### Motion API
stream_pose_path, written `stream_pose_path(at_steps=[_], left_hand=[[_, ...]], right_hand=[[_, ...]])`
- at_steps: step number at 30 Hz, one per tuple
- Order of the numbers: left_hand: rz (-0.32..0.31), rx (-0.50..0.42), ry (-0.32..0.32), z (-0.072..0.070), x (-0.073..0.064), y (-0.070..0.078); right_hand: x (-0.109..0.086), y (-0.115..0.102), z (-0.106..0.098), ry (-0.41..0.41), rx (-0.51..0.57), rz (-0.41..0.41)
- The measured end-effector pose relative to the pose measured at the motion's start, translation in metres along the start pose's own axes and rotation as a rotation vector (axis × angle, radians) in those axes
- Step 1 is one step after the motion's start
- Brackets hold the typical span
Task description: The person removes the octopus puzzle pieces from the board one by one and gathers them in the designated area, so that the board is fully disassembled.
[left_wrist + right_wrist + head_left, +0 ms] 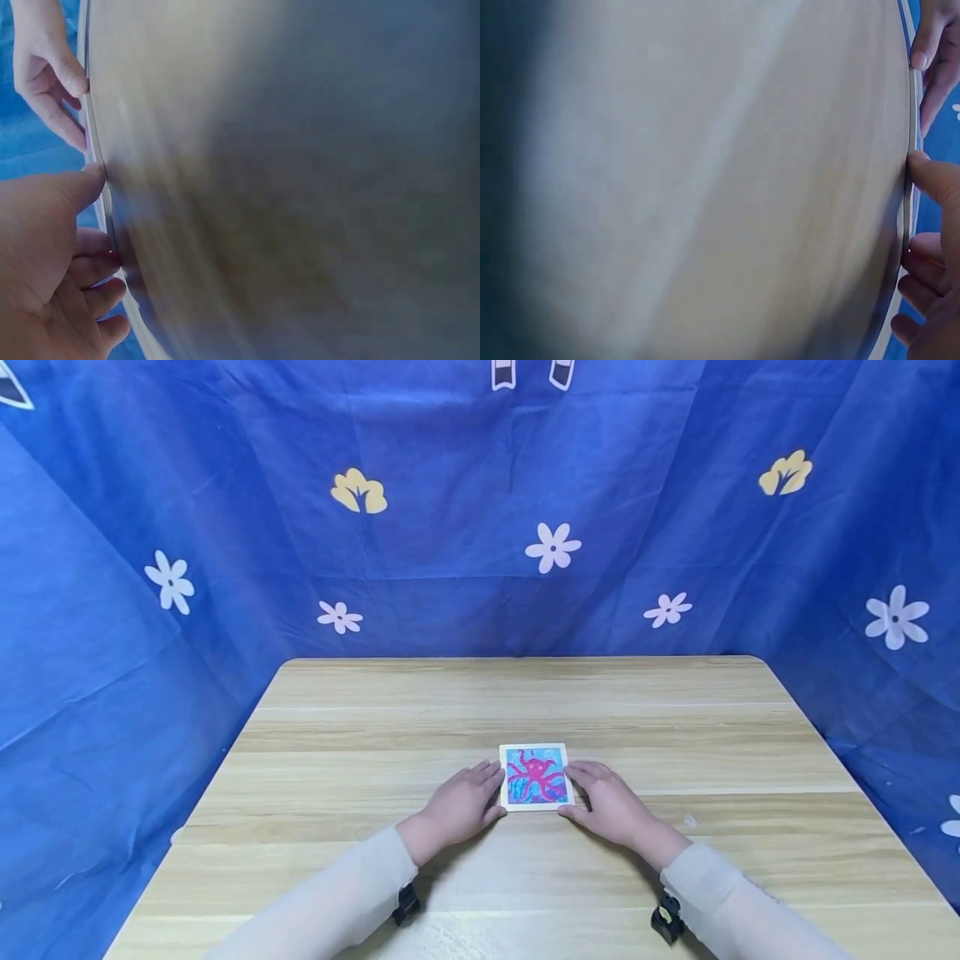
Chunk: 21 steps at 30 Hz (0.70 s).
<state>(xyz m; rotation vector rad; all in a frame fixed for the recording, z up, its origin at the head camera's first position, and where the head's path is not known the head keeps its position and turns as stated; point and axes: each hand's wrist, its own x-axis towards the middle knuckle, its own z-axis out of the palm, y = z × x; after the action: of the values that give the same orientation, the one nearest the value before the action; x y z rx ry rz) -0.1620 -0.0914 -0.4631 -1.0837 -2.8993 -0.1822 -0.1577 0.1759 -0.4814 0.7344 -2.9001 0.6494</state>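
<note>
A small square picture board [537,777] with a white border lies flat on the wooden table, showing a pink octopus on a blue ground. On its left side rests my left hand [463,802], the fingertips at the left edge and the thumb by the lower left corner. Opposite it, my right hand [609,802] touches the right edge, its thumb near the lower right corner. Both hands have their fingers loosely extended. In the left wrist view the left hand [45,262] reaches in from the left; the board's face is hardly visible there. The right wrist view shows the right hand [939,262] likewise.
The light wood-grain table [450,710] has rounded far corners. A blue curtain [450,560] with white flowers and yellow trees hangs behind it and along both sides. Dark wrist devices sit under both pale sleeves [337,889].
</note>
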Motion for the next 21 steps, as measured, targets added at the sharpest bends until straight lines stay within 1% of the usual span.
stream_pose_path(at_steps=[9,16,21], left_hand=[[0.019,0.011,0.027,0.000,-0.015,-0.001],[0.001,-0.007,0.008,-0.002,-0.024,0.001],[0.000,-0.012,-0.002,-0.004,-0.028,0.003]], right_hand=[[-0.006,-0.011,0.003,-0.008,-0.014,-0.002],[-0.012,-0.018,0.003,-0.014,-0.020,0.006],[-0.016,-0.020,0.004,-0.008,-0.032,-0.006]])
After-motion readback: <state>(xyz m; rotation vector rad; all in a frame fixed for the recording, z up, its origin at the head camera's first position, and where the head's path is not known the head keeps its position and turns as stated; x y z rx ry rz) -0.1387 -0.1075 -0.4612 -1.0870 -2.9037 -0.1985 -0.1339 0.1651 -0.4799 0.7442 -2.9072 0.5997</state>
